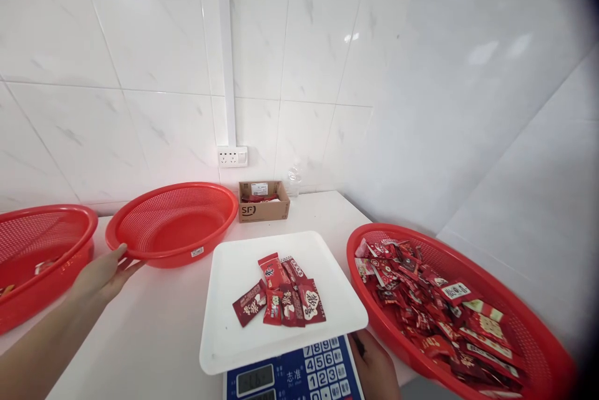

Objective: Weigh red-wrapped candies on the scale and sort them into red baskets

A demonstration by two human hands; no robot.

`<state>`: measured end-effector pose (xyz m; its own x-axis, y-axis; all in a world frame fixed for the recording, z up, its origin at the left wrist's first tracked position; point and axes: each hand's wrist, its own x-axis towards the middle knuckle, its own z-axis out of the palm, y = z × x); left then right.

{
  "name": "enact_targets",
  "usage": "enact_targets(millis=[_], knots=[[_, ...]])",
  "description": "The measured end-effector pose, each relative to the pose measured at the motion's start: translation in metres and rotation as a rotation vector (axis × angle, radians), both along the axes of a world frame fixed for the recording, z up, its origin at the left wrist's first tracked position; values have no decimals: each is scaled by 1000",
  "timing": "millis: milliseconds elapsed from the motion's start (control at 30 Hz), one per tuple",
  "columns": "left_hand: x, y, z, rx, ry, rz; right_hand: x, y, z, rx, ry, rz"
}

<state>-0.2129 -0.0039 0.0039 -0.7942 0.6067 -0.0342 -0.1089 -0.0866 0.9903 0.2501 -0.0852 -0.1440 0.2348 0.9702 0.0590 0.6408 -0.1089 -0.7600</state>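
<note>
My left hand reaches out to the near rim of an empty red mesh basket, thumb on the rim and fingers under it. My right hand rests low at the right edge of a blue-faced scale, beside its keypad; its fingers are tucked under the tray's edge and mostly hidden. A white tray sits on the scale with several red snack packets piled in its middle. To the right, a large red basket holds many more red packets.
A third red basket stands at the far left with a few packets inside. A small cardboard box sits against the tiled wall under a socket. A clear bottle stands beside the box. The wall corner closes the right side.
</note>
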Motion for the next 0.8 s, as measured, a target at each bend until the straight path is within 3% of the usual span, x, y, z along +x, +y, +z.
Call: enact_targets(millis=[67, 133, 333, 467, 667, 733, 800], knots=[[1, -1, -7, -95, -237, -20, 0, 0, 3, -11, 1, 8], [0, -2, -12, -117, -345, -36, 0, -1, 4, -16, 3, 14], [-5, -6, -20, -93, -295, -100, 1, -1, 0, 1, 7, 0], [-8, -7, -27, -65, -302, -62, -1, -1, 4, -1, 13, -4], [6, -20, -33, -9, -211, -111, -3, -2, 11, -14, 5, 20], [17, -29, -33, -47, -175, -26, -3, -2, 10, -8, 1, 16], [32, -40, -32, -109, -4, 89, -2, -1, 7, -7, -6, 14]])
